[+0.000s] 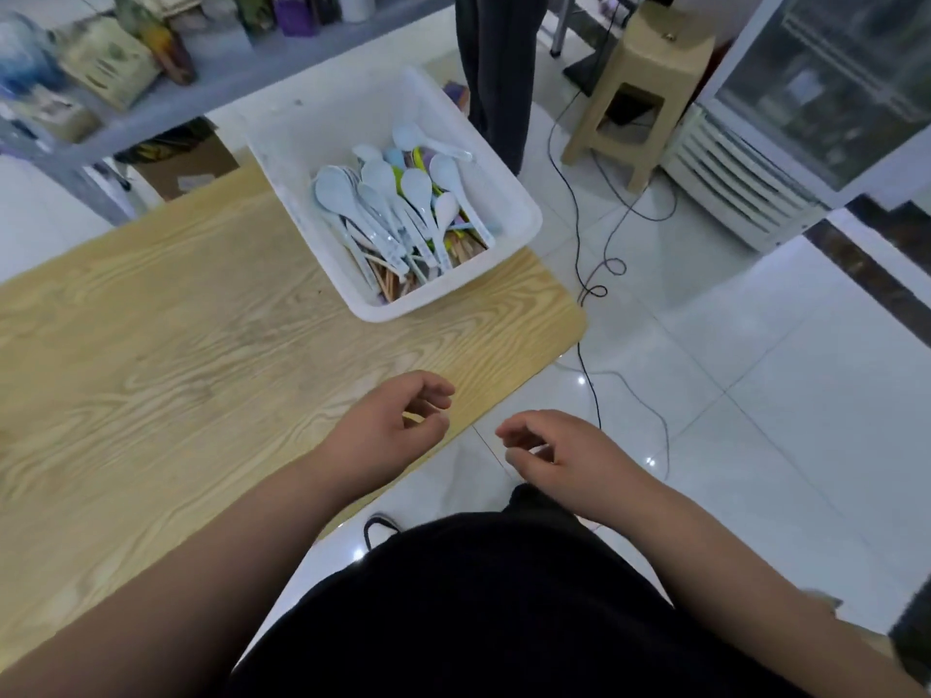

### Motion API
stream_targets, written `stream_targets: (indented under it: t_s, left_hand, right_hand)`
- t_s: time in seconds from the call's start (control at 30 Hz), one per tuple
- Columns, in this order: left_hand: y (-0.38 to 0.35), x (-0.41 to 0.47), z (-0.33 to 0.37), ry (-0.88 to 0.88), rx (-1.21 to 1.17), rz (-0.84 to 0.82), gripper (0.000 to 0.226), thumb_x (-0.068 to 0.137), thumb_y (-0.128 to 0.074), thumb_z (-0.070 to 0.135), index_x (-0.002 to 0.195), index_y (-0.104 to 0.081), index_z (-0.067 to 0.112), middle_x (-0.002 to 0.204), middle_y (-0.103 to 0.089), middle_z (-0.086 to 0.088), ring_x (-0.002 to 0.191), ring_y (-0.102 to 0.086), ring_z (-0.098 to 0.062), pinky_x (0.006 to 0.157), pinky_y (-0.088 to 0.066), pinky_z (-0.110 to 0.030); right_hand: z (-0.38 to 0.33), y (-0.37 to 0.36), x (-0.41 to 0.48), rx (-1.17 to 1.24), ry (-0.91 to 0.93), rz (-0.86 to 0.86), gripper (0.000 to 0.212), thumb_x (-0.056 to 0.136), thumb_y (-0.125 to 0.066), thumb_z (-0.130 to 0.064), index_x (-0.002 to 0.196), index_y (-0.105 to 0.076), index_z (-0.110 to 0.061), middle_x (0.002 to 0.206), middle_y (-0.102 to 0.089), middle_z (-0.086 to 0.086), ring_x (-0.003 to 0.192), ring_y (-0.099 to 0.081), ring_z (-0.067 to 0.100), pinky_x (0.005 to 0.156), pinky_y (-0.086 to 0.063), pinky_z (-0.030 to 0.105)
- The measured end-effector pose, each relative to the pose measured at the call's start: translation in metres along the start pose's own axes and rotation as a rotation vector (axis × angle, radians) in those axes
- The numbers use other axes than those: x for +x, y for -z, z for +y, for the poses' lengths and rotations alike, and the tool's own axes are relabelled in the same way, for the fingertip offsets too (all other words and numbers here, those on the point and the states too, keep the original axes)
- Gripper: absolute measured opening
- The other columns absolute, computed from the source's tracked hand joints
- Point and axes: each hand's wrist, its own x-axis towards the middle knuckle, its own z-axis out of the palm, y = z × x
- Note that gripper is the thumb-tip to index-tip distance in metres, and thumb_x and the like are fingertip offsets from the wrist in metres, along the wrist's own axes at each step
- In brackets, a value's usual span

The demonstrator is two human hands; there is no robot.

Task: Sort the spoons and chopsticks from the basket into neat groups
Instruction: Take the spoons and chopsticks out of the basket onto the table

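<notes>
Sorting not yet begun, judging by the load: pale blue and white plastic soup spoons (398, 193) heaped in rectangular white plastic basket (312, 123), tan wooden chopsticks (398, 282) buried beneath at its near end. Basket parked by rounded right corner of light woodgrain bench (176, 319), overhanging the far edge, likely to leave the wide surface free for groups. Left hand (388, 425) above the near edge, fingers loosely curled, gripping nothing. Right hand (564, 455) just off the bench over the floor, likewise loosely curled and empty.
</notes>
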Motion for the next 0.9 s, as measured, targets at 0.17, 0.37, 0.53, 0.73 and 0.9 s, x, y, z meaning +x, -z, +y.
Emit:
stream_targets:
  t_s: [0.17, 0.37, 0.53, 0.73, 0.9]
  left_hand:
    - [-0.022, 0.039, 0.028, 0.082, -0.033, 0.214, 0.031, 0.093, -0.067, 0.014, 0.105, -0.062, 0.042, 0.103, -0.069, 0.012, 0.097, -0.064, -0.001, 0.078, -0.049, -0.013]
    - [-0.06, 0.06, 0.051, 0.18, -0.178, 0.428, 0.029, 0.093, -0.066, 0.014, 0.107, -0.064, 0.039, 0.102, -0.069, 0.019, 0.099, -0.065, -0.004, 0.079, -0.05, -0.015]
    - [-0.071, 0.058, 0.05, 0.247, -0.255, 0.517, 0.03, 0.091, -0.067, 0.013, 0.105, -0.065, 0.04, 0.101, -0.069, 0.02, 0.097, -0.065, -0.003, 0.078, -0.05, -0.014]
    - [-0.044, 0.067, 0.038, 0.277, -0.301, 0.538, 0.027, 0.092, -0.067, 0.011, 0.103, -0.067, 0.035, 0.1, -0.071, 0.013, 0.096, -0.065, -0.001, 0.077, -0.048, -0.012]
    - [0.005, 0.107, 0.031, 0.226, -0.275, 0.534, 0.026, 0.093, -0.066, 0.012, 0.102, -0.065, 0.036, 0.097, -0.071, 0.014, 0.093, -0.065, 0.0, 0.076, -0.047, -0.009]
  right_hand:
    - [0.014, 0.075, 0.066, -0.047, 0.14, -0.146, 0.02, 0.095, -0.061, -0.031, 0.113, -0.067, -0.035, 0.105, -0.063, -0.025, 0.102, -0.057, -0.013, 0.081, -0.045, 0.007]
    - [0.006, 0.141, 0.14, -0.08, 0.251, -0.303, 0.015, 0.095, -0.064, -0.029, 0.106, -0.065, -0.04, 0.1, -0.066, -0.022, 0.096, -0.06, -0.009, 0.083, -0.05, 0.015]
    - [-0.01, 0.159, 0.18, -0.145, 0.304, -0.367, 0.013, 0.093, -0.064, -0.036, 0.098, -0.063, -0.048, 0.097, -0.064, -0.031, 0.095, -0.058, -0.014, 0.072, -0.043, 0.0]
    - [-0.025, 0.148, 0.211, -0.183, 0.277, -0.366, 0.017, 0.093, -0.063, -0.035, 0.096, -0.06, -0.052, 0.097, -0.065, -0.029, 0.097, -0.058, -0.014, 0.078, -0.044, 0.012]
    - [-0.032, 0.142, 0.235, -0.197, 0.245, -0.298, 0.015, 0.094, -0.059, -0.038, 0.105, -0.061, -0.048, 0.102, -0.063, -0.025, 0.097, -0.058, -0.013, 0.078, -0.046, 0.014]
